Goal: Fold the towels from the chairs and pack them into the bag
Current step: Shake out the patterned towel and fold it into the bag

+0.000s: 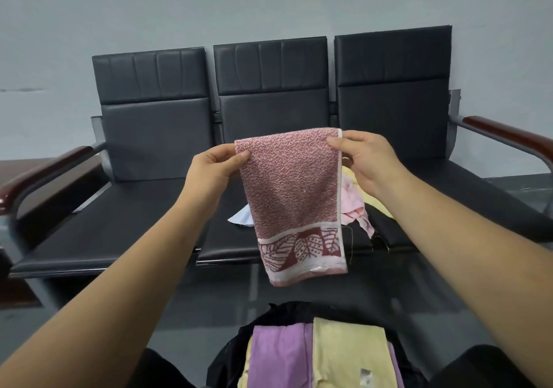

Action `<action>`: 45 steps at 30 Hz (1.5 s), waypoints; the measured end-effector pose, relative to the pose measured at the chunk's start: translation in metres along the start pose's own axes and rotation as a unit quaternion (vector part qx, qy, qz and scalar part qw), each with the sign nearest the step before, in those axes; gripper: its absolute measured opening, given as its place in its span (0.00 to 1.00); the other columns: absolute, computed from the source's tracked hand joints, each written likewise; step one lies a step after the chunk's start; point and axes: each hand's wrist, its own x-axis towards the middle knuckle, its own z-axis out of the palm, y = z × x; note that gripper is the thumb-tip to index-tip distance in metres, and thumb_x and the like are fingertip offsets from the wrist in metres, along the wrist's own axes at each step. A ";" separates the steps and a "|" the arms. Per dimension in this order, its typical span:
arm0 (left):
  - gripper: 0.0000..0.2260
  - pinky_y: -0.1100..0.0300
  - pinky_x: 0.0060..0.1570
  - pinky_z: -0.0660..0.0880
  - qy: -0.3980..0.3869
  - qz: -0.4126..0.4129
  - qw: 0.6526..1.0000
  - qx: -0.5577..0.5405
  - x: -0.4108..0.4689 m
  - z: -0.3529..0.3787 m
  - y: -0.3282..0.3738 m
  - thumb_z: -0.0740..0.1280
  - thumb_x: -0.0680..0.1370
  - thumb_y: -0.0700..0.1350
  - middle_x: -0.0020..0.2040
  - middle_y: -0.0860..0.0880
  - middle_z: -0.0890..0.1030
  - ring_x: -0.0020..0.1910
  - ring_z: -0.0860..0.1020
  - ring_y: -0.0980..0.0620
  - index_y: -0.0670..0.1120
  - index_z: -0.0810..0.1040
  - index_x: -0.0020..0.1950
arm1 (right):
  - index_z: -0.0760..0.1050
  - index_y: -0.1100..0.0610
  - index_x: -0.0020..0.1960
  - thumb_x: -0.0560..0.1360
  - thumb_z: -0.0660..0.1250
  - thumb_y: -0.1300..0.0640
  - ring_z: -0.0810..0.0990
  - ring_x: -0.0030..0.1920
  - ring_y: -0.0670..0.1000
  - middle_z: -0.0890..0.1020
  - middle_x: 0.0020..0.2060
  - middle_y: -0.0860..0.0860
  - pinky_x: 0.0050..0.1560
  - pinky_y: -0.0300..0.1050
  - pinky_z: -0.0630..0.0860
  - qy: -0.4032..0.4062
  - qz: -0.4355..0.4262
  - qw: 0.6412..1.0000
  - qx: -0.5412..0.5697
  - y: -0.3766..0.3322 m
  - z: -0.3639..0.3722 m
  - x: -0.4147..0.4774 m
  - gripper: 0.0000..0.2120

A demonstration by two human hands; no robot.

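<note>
A red-and-white speckled towel (294, 196) with a leaf-pattern border hangs in the air in front of the chairs, doubled lengthwise. My left hand (211, 169) pinches its top left corner and my right hand (366, 162) pinches its top right corner. Behind it, on the middle seat, lie a pink towel (354, 205), a pale yellow towel (369, 196) and a light blue cloth (242, 217), partly hidden. Below, a black bag (236, 354) stands open with a folded purple towel (279, 354) and a folded yellow towel (348, 351) inside.
A row of three black padded chairs (155, 145) stands against a grey wall, with dark wooden armrests at the left end (39, 175) and right end (508, 138). Dark glossy floor lies between the chairs and the bag.
</note>
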 end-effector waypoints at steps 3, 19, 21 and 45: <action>0.06 0.55 0.55 0.79 0.014 0.036 0.999 -0.001 0.000 0.002 -0.001 0.69 0.80 0.38 0.47 0.48 0.86 0.48 0.83 0.51 0.44 0.85 0.54 | 0.85 0.56 0.52 0.78 0.73 0.59 0.86 0.50 0.53 0.88 0.47 0.52 0.54 0.50 0.82 -0.008 -0.016 1.000 -0.010 0.000 0.001 -0.006 0.05; 0.28 0.52 0.51 0.82 -0.173 -0.249 0.949 -0.091 -0.015 0.012 -0.038 0.74 0.73 0.58 0.60 0.41 0.84 0.58 0.83 0.44 0.39 0.78 0.64 | 0.73 0.52 0.72 0.75 0.75 0.65 0.87 0.51 0.54 0.84 0.58 0.56 0.46 0.48 0.84 -0.015 -0.001 0.991 0.136 0.023 0.016 -0.020 0.27; 0.22 0.52 0.50 0.82 -0.224 -0.277 0.933 -0.047 -0.027 0.013 -0.058 0.75 0.74 0.52 0.56 0.40 0.85 0.53 0.84 0.44 0.38 0.81 0.59 | 0.72 0.55 0.71 0.76 0.74 0.65 0.88 0.45 0.54 0.84 0.56 0.59 0.41 0.47 0.83 0.013 0.045 0.985 0.164 0.028 0.013 -0.019 0.26; 0.09 0.55 0.56 0.81 -0.055 -0.131 0.977 0.156 -0.026 -0.015 -0.122 0.77 0.74 0.48 0.48 0.47 0.88 0.51 0.86 0.48 0.45 0.87 0.51 | 0.79 0.56 0.61 0.74 0.76 0.66 0.87 0.52 0.56 0.86 0.55 0.56 0.53 0.57 0.84 -0.035 0.106 0.993 -0.035 0.140 -0.010 -0.027 0.18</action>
